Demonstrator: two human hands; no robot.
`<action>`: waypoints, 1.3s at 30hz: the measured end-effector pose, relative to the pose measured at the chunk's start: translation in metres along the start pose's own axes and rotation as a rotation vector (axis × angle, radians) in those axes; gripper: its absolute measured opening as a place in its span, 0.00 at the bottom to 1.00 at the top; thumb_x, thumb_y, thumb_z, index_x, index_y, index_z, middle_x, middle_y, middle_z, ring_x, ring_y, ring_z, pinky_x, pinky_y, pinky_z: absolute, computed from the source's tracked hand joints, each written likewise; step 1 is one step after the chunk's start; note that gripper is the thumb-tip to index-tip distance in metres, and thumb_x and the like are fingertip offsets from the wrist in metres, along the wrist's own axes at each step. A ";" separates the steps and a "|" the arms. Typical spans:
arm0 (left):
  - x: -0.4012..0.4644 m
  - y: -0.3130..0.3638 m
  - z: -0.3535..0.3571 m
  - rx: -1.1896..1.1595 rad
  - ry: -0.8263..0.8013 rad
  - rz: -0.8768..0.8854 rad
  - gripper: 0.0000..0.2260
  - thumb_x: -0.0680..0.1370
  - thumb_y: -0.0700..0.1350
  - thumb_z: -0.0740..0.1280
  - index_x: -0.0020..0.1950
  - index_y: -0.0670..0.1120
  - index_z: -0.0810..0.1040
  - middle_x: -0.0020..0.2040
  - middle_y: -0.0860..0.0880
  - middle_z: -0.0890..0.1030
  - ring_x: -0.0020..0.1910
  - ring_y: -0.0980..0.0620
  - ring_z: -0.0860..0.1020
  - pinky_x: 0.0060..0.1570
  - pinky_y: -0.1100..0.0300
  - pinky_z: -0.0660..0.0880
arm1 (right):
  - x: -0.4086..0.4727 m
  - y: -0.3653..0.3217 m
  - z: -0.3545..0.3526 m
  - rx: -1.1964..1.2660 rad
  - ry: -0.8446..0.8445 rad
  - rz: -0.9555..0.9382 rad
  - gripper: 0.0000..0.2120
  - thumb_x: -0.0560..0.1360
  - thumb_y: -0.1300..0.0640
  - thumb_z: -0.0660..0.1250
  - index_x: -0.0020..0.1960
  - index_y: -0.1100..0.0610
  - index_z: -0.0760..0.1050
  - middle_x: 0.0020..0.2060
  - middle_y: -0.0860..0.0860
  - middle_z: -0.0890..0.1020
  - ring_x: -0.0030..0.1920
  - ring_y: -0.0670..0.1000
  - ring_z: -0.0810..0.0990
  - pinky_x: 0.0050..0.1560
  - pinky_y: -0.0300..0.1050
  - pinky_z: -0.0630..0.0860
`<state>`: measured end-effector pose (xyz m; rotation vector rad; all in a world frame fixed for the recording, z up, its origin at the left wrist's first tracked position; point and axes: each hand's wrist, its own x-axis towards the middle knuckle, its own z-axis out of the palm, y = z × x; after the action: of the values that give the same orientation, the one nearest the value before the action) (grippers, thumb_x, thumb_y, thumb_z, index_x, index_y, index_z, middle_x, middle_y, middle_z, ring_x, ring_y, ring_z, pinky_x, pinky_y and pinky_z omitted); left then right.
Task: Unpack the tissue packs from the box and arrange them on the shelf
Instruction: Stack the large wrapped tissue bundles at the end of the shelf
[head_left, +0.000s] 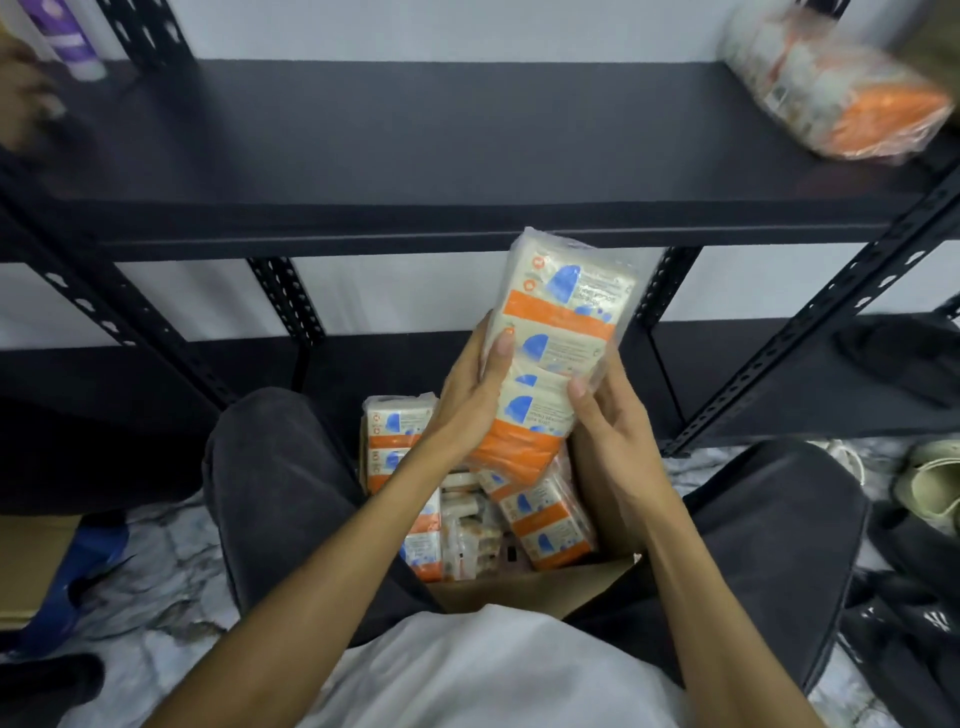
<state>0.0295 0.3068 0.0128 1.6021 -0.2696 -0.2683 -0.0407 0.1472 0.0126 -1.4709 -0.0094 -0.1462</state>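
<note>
Lifting one tissue pack (558, 343) clear of the box (540, 584), up toward the front edge of the shelf (415, 156). Left hand (470, 395) curled round the pack's left side, thumb across the printed face; right hand (610, 421) cupping the right side, thumb on the wrapper. Both grips closed on the pack, one per side, probably because the soft, slippery film sags if held one-handed. Pack tilted, long axis pointing at the shelf, likely ready to slide on end-first. More packs (400, 441) standing or leaning in the box between the knees, close under the hands, keeping the reach short. Another pack (836, 88) at the shelf's far right end, blurred; resting or carried, cannot tell. Shelf board otherwise mostly bare, so most of the unpacking seemingly ahead.
</note>
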 end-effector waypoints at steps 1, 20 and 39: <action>0.001 0.009 0.001 0.004 -0.006 0.027 0.21 0.84 0.60 0.56 0.74 0.54 0.68 0.61 0.53 0.83 0.57 0.53 0.84 0.55 0.50 0.82 | 0.000 -0.011 0.001 -0.026 0.003 -0.056 0.22 0.85 0.61 0.58 0.78 0.54 0.62 0.70 0.52 0.76 0.70 0.54 0.75 0.67 0.56 0.75; 0.027 -0.114 -0.078 1.203 -0.259 -0.296 0.35 0.79 0.65 0.63 0.82 0.54 0.56 0.80 0.41 0.59 0.80 0.39 0.55 0.78 0.41 0.55 | -0.001 0.132 -0.019 -0.298 -0.077 0.370 0.25 0.78 0.59 0.71 0.72 0.47 0.69 0.61 0.48 0.82 0.61 0.52 0.83 0.54 0.49 0.83; 0.024 -0.060 -0.105 1.101 -0.073 -0.222 0.09 0.76 0.50 0.75 0.46 0.53 0.75 0.49 0.51 0.84 0.47 0.50 0.82 0.47 0.53 0.79 | 0.008 0.135 0.008 -0.686 -0.082 0.192 0.27 0.77 0.44 0.70 0.73 0.44 0.67 0.66 0.41 0.75 0.65 0.40 0.70 0.60 0.38 0.73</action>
<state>0.0875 0.4004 -0.0427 2.7230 -0.3163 -0.3792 -0.0180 0.1664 -0.1197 -2.1510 0.1261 0.0800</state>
